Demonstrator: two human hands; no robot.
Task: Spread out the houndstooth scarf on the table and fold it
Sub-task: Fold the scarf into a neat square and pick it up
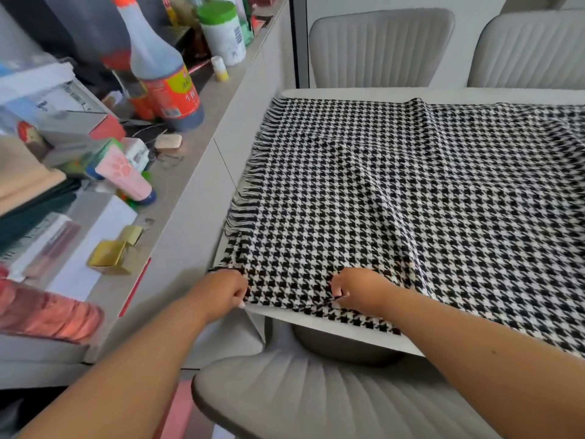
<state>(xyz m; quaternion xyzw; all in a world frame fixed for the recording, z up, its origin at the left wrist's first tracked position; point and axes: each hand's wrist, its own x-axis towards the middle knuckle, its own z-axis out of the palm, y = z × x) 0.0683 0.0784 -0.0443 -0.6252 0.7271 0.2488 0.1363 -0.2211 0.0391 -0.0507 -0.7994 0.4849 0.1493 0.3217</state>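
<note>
Here, the scarf (395, 198) is covering the white table (348, 92); left hand (221, 289) and right hand (357, 288) are pinching its near edge, chairs (380, 47) standing beyond the table.

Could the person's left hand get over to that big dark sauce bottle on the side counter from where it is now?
Probably yes. The left hand is pinching the near corner of the houndstooth scarf, so it would have to let go first. The sauce bottle stands on the counter to its left, with only low clutter between.

Scarf (411, 191) runs off the right edge, far from the fingers (241, 293). Fingertips curled under the cloth, hidden. Bottle (164, 74) label blurred.
</note>
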